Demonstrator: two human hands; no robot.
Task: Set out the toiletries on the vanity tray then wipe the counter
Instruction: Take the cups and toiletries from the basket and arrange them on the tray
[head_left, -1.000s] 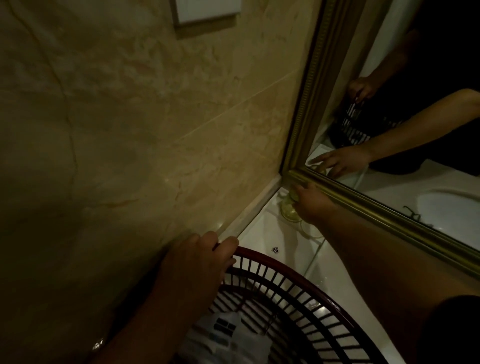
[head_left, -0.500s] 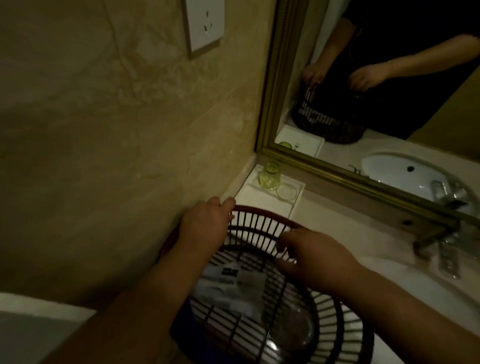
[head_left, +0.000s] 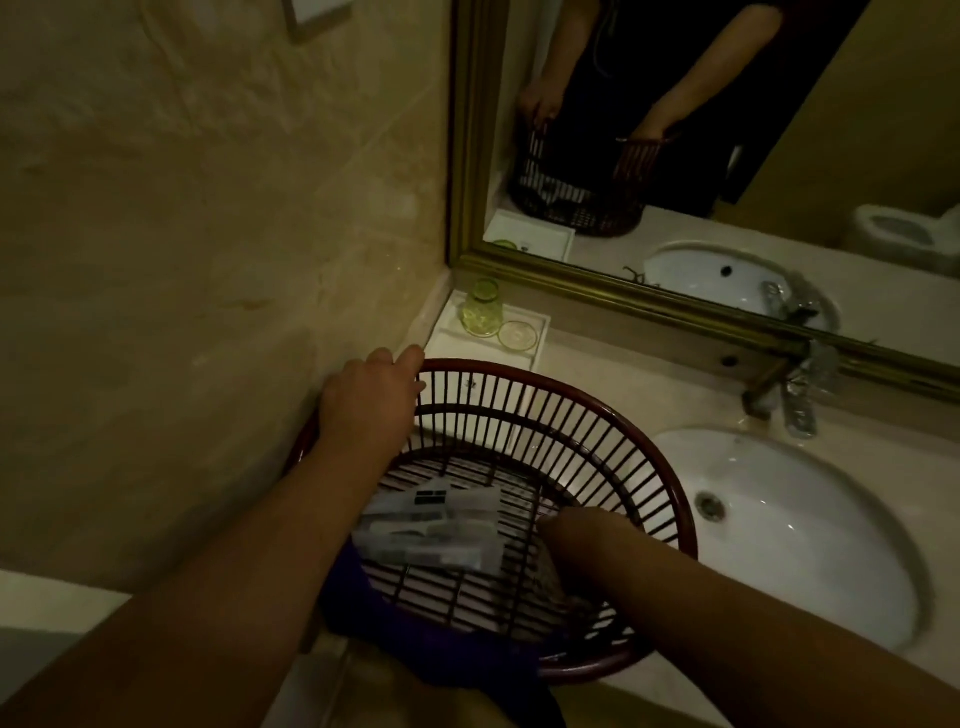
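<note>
Meanwhile, at the back left corner of the pale stone bench (head_left: 613, 379), a white rectangular vanity tray (head_left: 447, 338) sits against the beige tiled wall (head_left: 208, 208). It carries an upturned green-tinted glass tumbler (head_left: 483, 309) and, just beside it, a small round clear glass dish (head_left: 518, 335). Nearer the front edge, a dark red round slatted plastic basket (head_left: 597, 426) stands on the bench, its far rim just in front of the tray. The person's left hand (head_left: 369, 400) holds the basket's far left rim, its grip clamped there with fingers over the top and the thumb tip inside. The right hand (head_left: 571, 530) reaches down into the basket from the right. Its fingers are hidden, so whether its grip is apart or together cannot be told. Clear-wrapped toiletry packets with black labels (head_left: 431, 525) lie on the basket floor, just left of that hand. A purple cloth (head_left: 415, 639) hangs at the basket's near side. A white oval sink (head_left: 779, 519) is set into the bench to the right, with a chrome tap (head_left: 797, 400) at the back edge under a gold-framed mirror (head_left: 623, 299).
</note>
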